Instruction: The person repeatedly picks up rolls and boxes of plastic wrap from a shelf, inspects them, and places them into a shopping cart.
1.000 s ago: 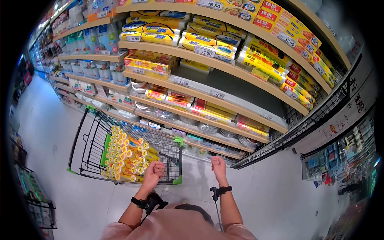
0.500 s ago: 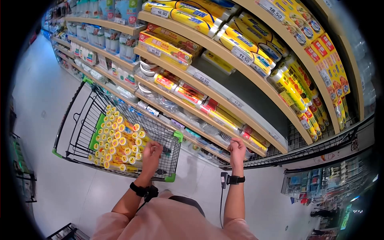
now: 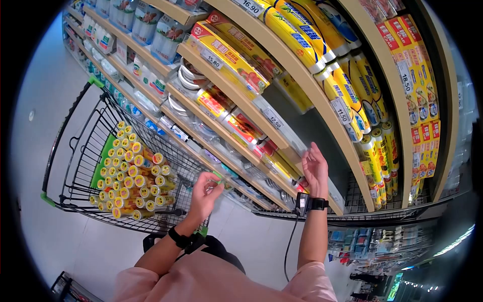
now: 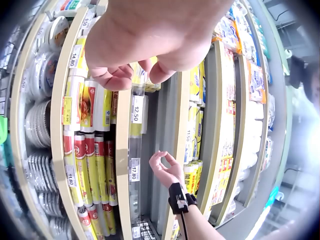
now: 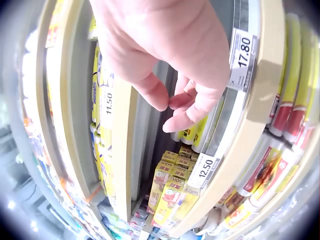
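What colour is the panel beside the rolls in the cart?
The panel is green, clearest in the head view.

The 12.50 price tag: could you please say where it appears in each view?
Head: 12.50 price tag, above and right of centre.
Left wrist: 12.50 price tag, left of centre, below the left hand.
Right wrist: 12.50 price tag, below the right hand.
Shared landmark: the 11.50 price tag.

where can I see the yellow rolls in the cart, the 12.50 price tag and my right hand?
Yellow rolls (image 3: pixel 134 171): head view, on a roll end mid-pile.
12.50 price tag (image 5: pixel 203 171): right wrist view, on its printed face.
Right hand (image 3: pixel 315 170): head view, middle of the hand.
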### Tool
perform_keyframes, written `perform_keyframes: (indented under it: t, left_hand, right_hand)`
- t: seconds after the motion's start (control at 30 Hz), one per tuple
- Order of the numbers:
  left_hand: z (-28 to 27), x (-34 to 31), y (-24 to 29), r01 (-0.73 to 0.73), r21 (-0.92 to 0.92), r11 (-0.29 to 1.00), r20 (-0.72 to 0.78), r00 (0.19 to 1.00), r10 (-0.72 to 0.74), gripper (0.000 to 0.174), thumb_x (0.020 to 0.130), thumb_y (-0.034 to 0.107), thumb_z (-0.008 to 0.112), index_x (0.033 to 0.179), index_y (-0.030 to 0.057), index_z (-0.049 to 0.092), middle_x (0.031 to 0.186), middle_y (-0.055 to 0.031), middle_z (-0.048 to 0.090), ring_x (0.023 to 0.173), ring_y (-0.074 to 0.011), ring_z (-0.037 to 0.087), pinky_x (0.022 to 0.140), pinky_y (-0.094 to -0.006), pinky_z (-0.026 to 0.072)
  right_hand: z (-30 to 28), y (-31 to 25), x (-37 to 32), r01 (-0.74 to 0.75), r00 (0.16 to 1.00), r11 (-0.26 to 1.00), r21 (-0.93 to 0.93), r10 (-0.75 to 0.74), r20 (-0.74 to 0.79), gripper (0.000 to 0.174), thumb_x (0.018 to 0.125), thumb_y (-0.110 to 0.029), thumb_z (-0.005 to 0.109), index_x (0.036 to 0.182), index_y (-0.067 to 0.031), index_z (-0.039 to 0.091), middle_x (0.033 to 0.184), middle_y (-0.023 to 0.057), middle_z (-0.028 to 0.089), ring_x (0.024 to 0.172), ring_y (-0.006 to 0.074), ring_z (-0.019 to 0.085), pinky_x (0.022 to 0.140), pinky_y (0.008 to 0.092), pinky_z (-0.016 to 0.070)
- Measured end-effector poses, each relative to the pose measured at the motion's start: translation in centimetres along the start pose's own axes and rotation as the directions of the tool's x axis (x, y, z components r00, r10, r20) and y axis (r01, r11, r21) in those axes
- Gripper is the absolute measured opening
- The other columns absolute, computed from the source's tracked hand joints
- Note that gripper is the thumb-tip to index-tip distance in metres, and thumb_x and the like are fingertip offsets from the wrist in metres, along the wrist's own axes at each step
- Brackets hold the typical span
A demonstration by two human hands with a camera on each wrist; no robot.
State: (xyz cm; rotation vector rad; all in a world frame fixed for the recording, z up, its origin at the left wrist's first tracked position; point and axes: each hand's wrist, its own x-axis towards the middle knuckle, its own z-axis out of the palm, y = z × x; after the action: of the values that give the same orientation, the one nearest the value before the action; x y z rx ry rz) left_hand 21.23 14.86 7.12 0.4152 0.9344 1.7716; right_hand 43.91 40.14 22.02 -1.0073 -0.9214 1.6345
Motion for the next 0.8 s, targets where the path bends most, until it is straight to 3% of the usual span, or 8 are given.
perform_keyframes:
  t: [0.07, 0.23, 0.37, 0.4, 0.47, 0.57, 0.63, 0.8]
  left_hand:
    - [0.2, 0.8, -0.1, -0.001, -0.023, 1.0, 0.036, 0.999, 0.002, 0.023, 0.089, -0.001, 0.064, 0.106, 0.0059, 0.05, 0.101, 0.0003, 0.052, 0.089, -0.0066, 0.053, 0.078, -0.022, 0.0475]
    - [0.8, 2.4, -0.4, -0.014, -0.084, 0.996, -0.002, 1.0, 0.014, 0.025, 0.087, -0.003, 0.064, 0.106, 0.0056, 0.051, 0.1, -0.0012, 0.052, 0.088, -0.0081, 0.051, 0.073, -0.0226, 0.0459]
    - [0.9, 3.2, -1.1, 0.007, -0.141, 0.99, -0.04, 0.999, -0.013, 0.025, 0.087, -0.003, 0.063, 0.107, 0.0057, 0.051, 0.098, -0.0022, 0.053, 0.087, -0.0085, 0.051, 0.07, -0.0225, 0.0444]
    - [0.9, 3.3, -1.0, 0.027, -0.127, 0.991, -0.03, 0.999, -0.031, 0.026, 0.086, -0.004, 0.063, 0.107, 0.0056, 0.051, 0.097, -0.0024, 0.052, 0.086, -0.0085, 0.051, 0.07, -0.0222, 0.0439]
    - [0.7, 3.9, -1.3, 0.031, -0.148, 0.989, -0.027, 0.999, -0.036, 0.027, 0.086, -0.004, 0.063, 0.108, 0.0057, 0.051, 0.096, -0.0023, 0.052, 0.086, -0.0083, 0.051, 0.07, -0.0223, 0.0438]
    - [0.8, 4.6, -1.9, 0.024, -0.165, 0.986, -0.055, 0.998, -0.034, 0.027, 0.086, -0.004, 0.063, 0.108, 0.0059, 0.051, 0.096, -0.002, 0.052, 0.085, -0.0077, 0.05, 0.069, -0.0216, 0.0429]
    - [0.6, 5.1, -2.1, 0.031, -0.171, 0.985, -0.048, 0.998, -0.039, 0.026, 0.086, -0.004, 0.062, 0.108, 0.0062, 0.051, 0.095, -0.0016, 0.052, 0.085, -0.0071, 0.05, 0.068, -0.021, 0.0421]
    - [-0.4, 5.9, -2.9, -0.001, -0.237, 0.971, -0.035, 0.999, -0.008, 0.024, 0.088, -0.003, 0.06, 0.108, 0.0063, 0.052, 0.092, 0.0002, 0.053, 0.08, -0.0057, 0.051, 0.067, -0.0196, 0.0401]
  right_hand:
    - [-0.1, -0.1, 2.8, -0.061, 0.998, 0.997, 0.043, 0.059, 0.035, 0.032, 0.091, 0.0, 0.059, 0.122, 0.0038, 0.054, 0.095, 0.0116, 0.059, 0.085, 0.0199, 0.06, 0.076, 0.028, 0.0572]
    - [1.1, -1.1, 7.8, -0.308, 0.947, 0.94, 0.145, 0.287, 0.147, 0.025, 0.092, -0.007, 0.06, 0.113, 0.0066, 0.058, 0.102, 0.0161, 0.057, 0.086, 0.0258, 0.061, 0.073, 0.0273, 0.0573]
    - [1.8, -1.6, 11.2, -0.364, 0.931, 0.864, 0.348, 0.341, 0.128, 0.025, 0.093, -0.006, 0.057, 0.106, 0.0151, 0.054, 0.108, 0.0253, 0.054, 0.108, 0.0399, 0.054, 0.084, 0.0346, 0.0604]
    - [0.4, -1.6, 13.3, -0.362, 0.932, 0.863, 0.352, 0.328, 0.154, 0.023, 0.09, 0.0, 0.057, 0.104, 0.0176, 0.052, 0.11, 0.0278, 0.053, 0.121, 0.047, 0.045, 0.091, 0.0391, 0.0595]
    - [0.0, -2.0, 16.0, -0.383, 0.923, 0.842, 0.38, 0.364, 0.125, 0.022, 0.087, 0.005, 0.058, 0.103, 0.0175, 0.052, 0.112, 0.0284, 0.053, 0.126, 0.0491, 0.042, 0.093, 0.0396, 0.0592]
    - [-0.5, -2.1, 18.1, -0.36, 0.932, 0.869, 0.339, 0.321, 0.166, 0.034, 0.086, 0.01, 0.052, 0.119, 0.0168, 0.044, 0.136, 0.0321, 0.037, 0.133, 0.05, 0.032, 0.095, 0.0412, 0.0579]
    - [0.5, -2.0, 18.3, -0.321, 0.935, 0.922, 0.218, 0.271, 0.228, 0.035, 0.085, 0.01, 0.053, 0.118, 0.0166, 0.046, 0.135, 0.0319, 0.039, 0.134, 0.0503, 0.031, 0.097, 0.0404, 0.0566]
    - [-1.4, -1.7, 21.8, -0.402, 0.893, 0.911, 0.097, 0.366, 0.261, 0.043, 0.09, 0.0, 0.055, 0.129, 0.0115, 0.042, 0.131, 0.0268, 0.05, 0.126, 0.0454, 0.046, 0.105, 0.0489, 0.049]
